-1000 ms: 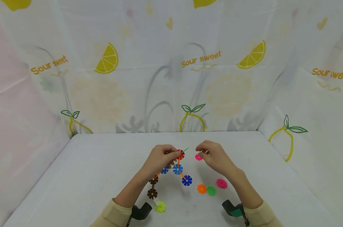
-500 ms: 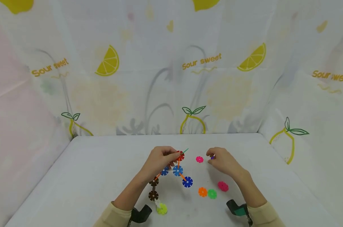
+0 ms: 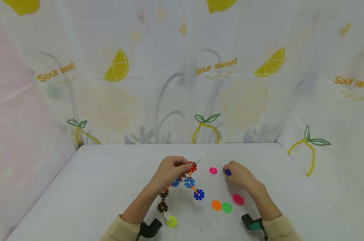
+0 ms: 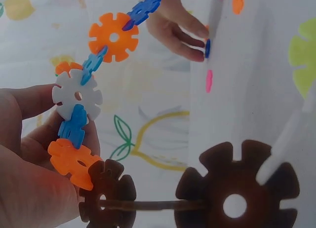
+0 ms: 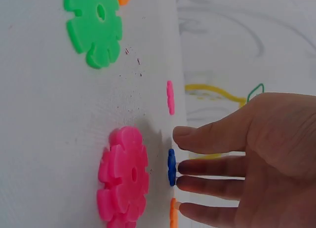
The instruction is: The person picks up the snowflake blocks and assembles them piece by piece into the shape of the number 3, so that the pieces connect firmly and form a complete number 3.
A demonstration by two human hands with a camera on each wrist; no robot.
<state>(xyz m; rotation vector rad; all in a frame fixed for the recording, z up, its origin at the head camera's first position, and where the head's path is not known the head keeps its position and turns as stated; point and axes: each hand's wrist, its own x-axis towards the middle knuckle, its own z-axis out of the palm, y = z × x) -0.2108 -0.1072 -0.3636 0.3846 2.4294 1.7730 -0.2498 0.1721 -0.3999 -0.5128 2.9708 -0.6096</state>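
Leaving the pink disc (image 3: 213, 170), the right hand (image 3: 240, 175), fingers outstretched, perhaps touches the blue disc (image 5: 171, 167); the left hand (image 3: 170, 169) pinches the chain (image 3: 189, 182).

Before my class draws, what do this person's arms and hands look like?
Beige fabric sleeves stop short of the wrists; left hand and right hand are ungloved. A black, bent device sits near each cuff, the right one showing green.
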